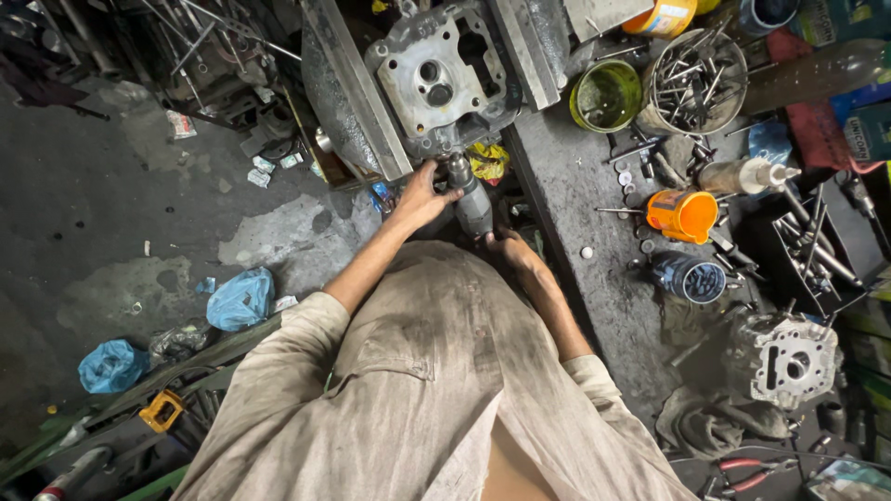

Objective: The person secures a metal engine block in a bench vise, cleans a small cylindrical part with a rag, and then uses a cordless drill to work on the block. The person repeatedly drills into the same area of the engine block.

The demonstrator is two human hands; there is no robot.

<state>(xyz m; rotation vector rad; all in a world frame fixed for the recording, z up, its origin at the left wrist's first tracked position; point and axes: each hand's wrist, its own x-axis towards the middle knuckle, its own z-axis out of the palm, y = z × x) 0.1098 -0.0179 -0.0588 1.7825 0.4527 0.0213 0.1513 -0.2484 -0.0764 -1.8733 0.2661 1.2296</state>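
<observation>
Grey power tool [471, 202] nose-up against clamped cyl. head [444, 76].

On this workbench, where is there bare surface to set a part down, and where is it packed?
Bare bench runs between the green tub, the orange cup and the right hand. Crowded: the can of rods and the tool tray to the right. Both hands hold the grey tool; left hand.
</observation>
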